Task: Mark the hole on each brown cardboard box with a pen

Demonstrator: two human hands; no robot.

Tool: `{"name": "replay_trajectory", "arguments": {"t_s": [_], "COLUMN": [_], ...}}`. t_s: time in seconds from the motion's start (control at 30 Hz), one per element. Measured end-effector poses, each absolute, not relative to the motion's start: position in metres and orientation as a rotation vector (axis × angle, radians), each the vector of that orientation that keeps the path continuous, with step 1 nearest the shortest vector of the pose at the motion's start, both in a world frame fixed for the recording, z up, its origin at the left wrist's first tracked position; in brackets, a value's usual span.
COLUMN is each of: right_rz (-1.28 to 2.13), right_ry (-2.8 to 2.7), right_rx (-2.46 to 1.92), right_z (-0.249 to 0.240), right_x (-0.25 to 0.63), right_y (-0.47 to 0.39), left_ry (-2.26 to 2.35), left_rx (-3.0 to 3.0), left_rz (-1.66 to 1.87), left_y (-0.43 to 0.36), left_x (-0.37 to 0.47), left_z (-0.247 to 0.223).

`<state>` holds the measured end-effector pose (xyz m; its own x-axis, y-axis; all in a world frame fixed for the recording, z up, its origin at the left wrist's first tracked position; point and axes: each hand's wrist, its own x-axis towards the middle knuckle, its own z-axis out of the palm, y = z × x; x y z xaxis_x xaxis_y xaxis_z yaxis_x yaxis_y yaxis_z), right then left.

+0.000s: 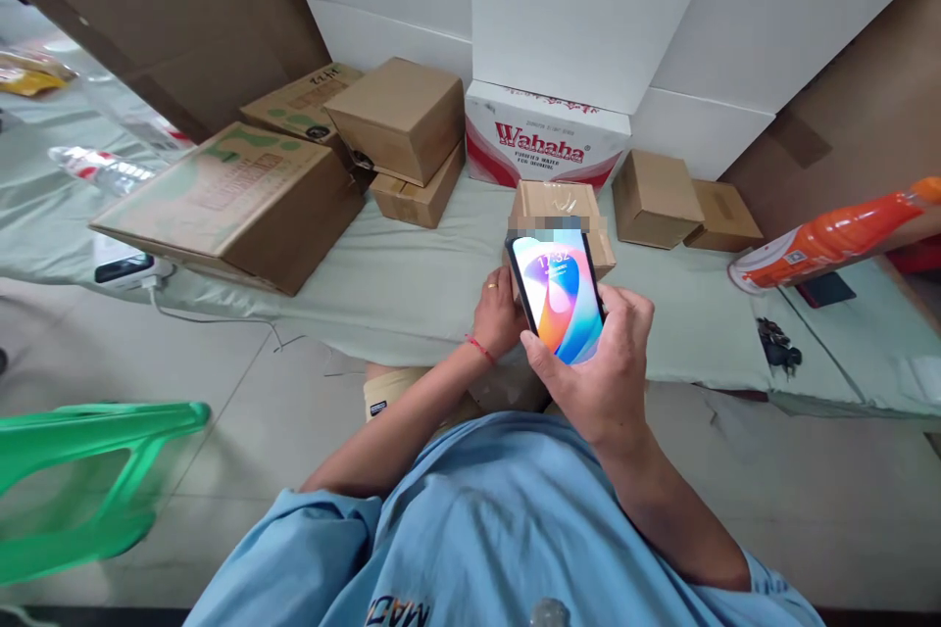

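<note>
A smartphone (561, 304) with a lit lock screen is gripped in my right hand (607, 362), tilted with its screen facing me. The thumb lies on its lower left corner and the fingers wrap its right edge. My left hand (501, 315), with a ring and a red cord bracelet, is at the left of the phone. It is against or beside the front left corner of a small taped cardboard box (559, 199). The phone hides part of the left hand's fingers, so their grip does not show. That box sits just behind the phone, partly covered by it.
Cardboard boxes (401, 113) are stacked at the left. A white Wahaha carton (548, 137) and two small boxes (658, 201) stand at the back. An orange bottle (830, 237) and keys (779, 348) are at the right. A green stool (110, 470) stands on the floor.
</note>
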<state>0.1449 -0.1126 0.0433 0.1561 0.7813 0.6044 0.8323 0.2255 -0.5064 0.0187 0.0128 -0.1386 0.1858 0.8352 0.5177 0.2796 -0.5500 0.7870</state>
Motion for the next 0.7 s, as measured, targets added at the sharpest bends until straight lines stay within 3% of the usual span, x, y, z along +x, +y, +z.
{"name": "replay_trajectory", "arguments": {"t_s": [0.2,0.33,0.43,0.7], "right_rz": [-0.193,-0.188,-0.158,-0.126], "right_ry": [-1.519,-1.489,-1.499,-1.544], "right_rx": [-1.568,-1.592,-1.569,-1.479], "right_z": [0.036,0.036,0.036,0.037], "right_x": [0.175,0.179,0.17,0.143], "right_y": [-0.107,-0.109,-0.11,-0.111], "left_ry": [0.977,0.731,0.698,0.722], "left_rx": [2.143,2.369,2.325,2.135], "left_rz": [1.482,1.282,1.198,1.48], "left_y": [0.048,0.071,0.074,0.051], "left_x": [-0.003,-0.014,-0.012,0.006], "left_z": [-0.061,-0.025,-0.023,-0.03]}}
